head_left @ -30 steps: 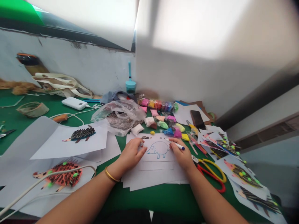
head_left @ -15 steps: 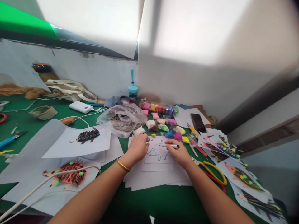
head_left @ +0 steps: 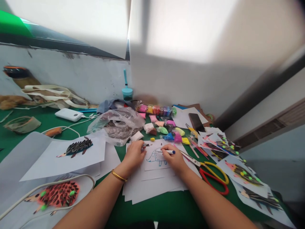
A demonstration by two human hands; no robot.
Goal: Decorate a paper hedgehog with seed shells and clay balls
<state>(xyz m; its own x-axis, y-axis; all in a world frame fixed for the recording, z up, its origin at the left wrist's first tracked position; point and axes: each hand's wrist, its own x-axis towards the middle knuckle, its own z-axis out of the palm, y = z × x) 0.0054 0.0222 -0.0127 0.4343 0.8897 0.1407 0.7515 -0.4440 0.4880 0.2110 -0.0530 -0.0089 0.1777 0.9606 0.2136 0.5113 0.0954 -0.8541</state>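
Observation:
My right hand (head_left: 175, 158) grips a white marker with a blue end (head_left: 170, 152), its tip at the back outline of a blue animal drawing (head_left: 154, 160). The drawing is on a white sheet atop a stack of paper (head_left: 138, 193). My left hand (head_left: 134, 155) rests on the paper's left side, fingers curled together. Small dark bits (head_left: 148, 145) are by its fingertips; what it holds, if anything, is hidden. Scissors with yellow and red handles (head_left: 215, 175) lie beside my right forearm.
Clay packets (head_left: 168, 136) and a clear plastic bag of seeds (head_left: 116, 124) lie beyond the paper. At left are a black seed-covered hedgehog picture (head_left: 78, 147), a red hedgehog picture (head_left: 59, 194) and a white cable (head_left: 89, 178). More hedgehog pictures (head_left: 245, 175) are piled at right, below a dark phone (head_left: 196, 121).
The view has turned to the right, so everything appears shifted left. My right hand has moved the marker tip slightly left along the drawing's back. My left hand stays on the paper.

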